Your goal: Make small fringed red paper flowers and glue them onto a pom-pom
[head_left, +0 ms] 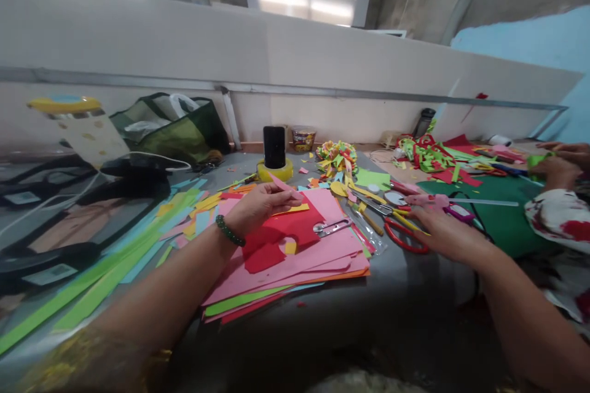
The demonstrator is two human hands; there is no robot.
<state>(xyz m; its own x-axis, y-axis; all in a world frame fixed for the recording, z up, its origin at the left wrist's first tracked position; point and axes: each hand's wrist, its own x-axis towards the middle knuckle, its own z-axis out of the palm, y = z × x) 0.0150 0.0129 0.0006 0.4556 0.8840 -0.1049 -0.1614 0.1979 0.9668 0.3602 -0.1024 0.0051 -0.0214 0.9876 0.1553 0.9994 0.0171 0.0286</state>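
My left hand [265, 201] is closed on a small pink paper piece [284, 185], pinched between thumb and fingers above the stacked sheets. Below it lies a red paper sheet [281, 230] with cut-outs, resting on pink sheets [329, 258]. A metal slide with a round end [332, 227] lies on the red sheet's right edge. My right hand [436, 227] is at the right, its fingers around what looks like a pink hot glue gun [440, 200] with a translucent glue stick [488, 202]. Red-handled scissors [405, 242] lie just beside this hand.
A phone [275, 146] stands in a yellow tape roll [275, 172]. Paper strips [115, 245] cover the left. A curled paper bundle [338, 158], a cup [303, 139] and a green bag [184, 129] stand behind. Another person's hand [555, 169] works at the far right.
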